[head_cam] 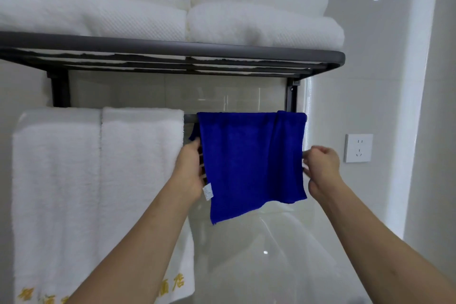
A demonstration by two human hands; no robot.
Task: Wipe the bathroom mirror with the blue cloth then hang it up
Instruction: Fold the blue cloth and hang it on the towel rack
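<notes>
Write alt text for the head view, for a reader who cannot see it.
A blue cloth hangs over the dark rail of a wall towel rack, with the left hand at its left edge and the right hand at its right edge. White towels hang beside it on the rail, and folded white towels sit on the shelf above.

blue cloth (251,160) – plush microfibre | rack (172,46) – matt dark metal
</notes>
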